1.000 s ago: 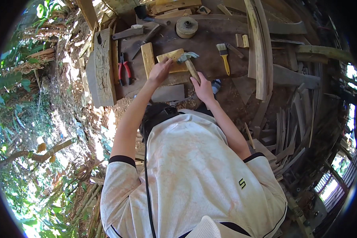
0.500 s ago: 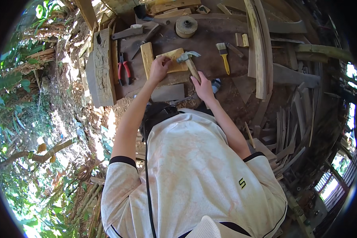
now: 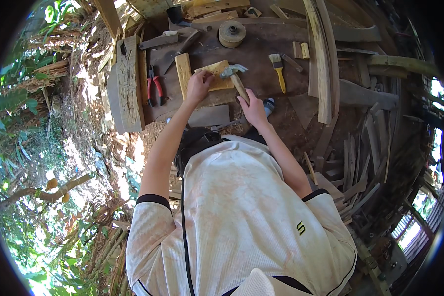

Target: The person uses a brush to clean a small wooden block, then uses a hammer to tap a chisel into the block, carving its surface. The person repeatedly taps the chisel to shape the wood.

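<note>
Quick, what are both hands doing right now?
Left hand: fingers curled by the yellowish board; grip can't be told.
Right hand: closed, holding the hammer.

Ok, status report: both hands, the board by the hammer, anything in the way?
Right hand gripping hammer. Left hand at board, hold unclear. Hammer head over board's right end. Pliers left, brush right, both off it.
</note>
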### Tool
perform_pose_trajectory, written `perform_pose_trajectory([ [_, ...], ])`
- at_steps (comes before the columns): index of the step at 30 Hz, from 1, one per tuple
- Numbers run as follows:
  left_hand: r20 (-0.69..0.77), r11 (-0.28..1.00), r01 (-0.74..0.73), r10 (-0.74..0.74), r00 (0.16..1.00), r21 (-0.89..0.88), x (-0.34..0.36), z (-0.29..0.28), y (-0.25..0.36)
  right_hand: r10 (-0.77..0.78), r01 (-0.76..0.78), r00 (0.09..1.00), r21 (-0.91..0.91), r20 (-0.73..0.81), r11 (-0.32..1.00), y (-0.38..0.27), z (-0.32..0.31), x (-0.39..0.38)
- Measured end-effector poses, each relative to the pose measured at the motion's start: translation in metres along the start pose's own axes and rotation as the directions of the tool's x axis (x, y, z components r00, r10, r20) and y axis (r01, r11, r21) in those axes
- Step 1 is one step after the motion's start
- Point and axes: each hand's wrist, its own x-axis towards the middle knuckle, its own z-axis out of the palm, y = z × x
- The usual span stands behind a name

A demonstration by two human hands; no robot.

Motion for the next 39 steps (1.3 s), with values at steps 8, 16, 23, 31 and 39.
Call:
perform_pose_trajectory([
  [8, 0.008, 0.998, -0.054, 0.054, 0.998, 0.012, 0.001, 0.001, -0.004, 0.046, 0.008, 0.974, -0.235, 0.221, 0.972, -0.020, 0.008, 0.009],
  [16, 0.065, 0.981, -0.165, 0.159, 0.985, 0.103, -0.004, 0.000, 0.008, 0.084, -0.078, 0.988, -0.049, 0.132, 0.996, -0.032, 0.002, 0.006],
  [23, 0.041, 0.980, -0.178, 0.175, 0.984, 0.091, -0.005, -0.001, 0.009, 0.025, -0.029, 0.994, 0.036, 0.108, 0.999, -0.039, 0.001, 0.007],
  [31, 0.036, 0.977, -0.190, 0.187, 0.982, 0.093, -0.006, 0.001, 0.004, 0.026, -0.026, 0.992, -0.002, 0.121, 1.000, -0.042, 0.005, 0.009],
  [39, 0.035, 0.976, -0.204, 0.202, 0.979, 0.076, -0.004, 0.000, 0.007, -0.013, 0.012, 0.997, 0.018, 0.080, 1.000, -0.039, 0.008, 0.014],
])
